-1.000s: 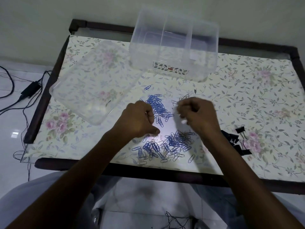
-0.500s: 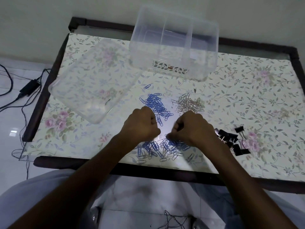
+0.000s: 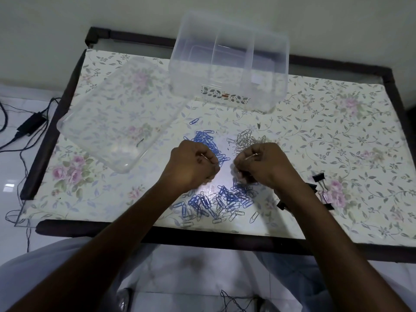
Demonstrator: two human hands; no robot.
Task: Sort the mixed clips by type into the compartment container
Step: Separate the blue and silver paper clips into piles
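A mixed heap of blue and silver paper clips (image 3: 216, 201) lies near the table's front edge. Behind it are a sorted pile of blue clips (image 3: 206, 140) and a sorted pile of silver clips (image 3: 246, 139). My left hand (image 3: 191, 165) is curled over the blue pile and pinches a silver clip. My right hand (image 3: 261, 164) is curled just above the mixed heap, gripping silver clips. Black binder clips (image 3: 319, 183) lie right of my right forearm, partly hidden by it. The clear compartment container (image 3: 229, 64) stands at the back centre.
The container's clear lid (image 3: 108, 122) lies upturned at the left of the floral tablecloth (image 3: 349, 136). One blue clip (image 3: 194, 121) lies alone in front of the container. Cables and a power adapter (image 3: 31, 122) are on the floor to the left.
Both hands have lifted from the mixed heap and moved back toward the sorted piles, each now with silver clips showing between the fingers.
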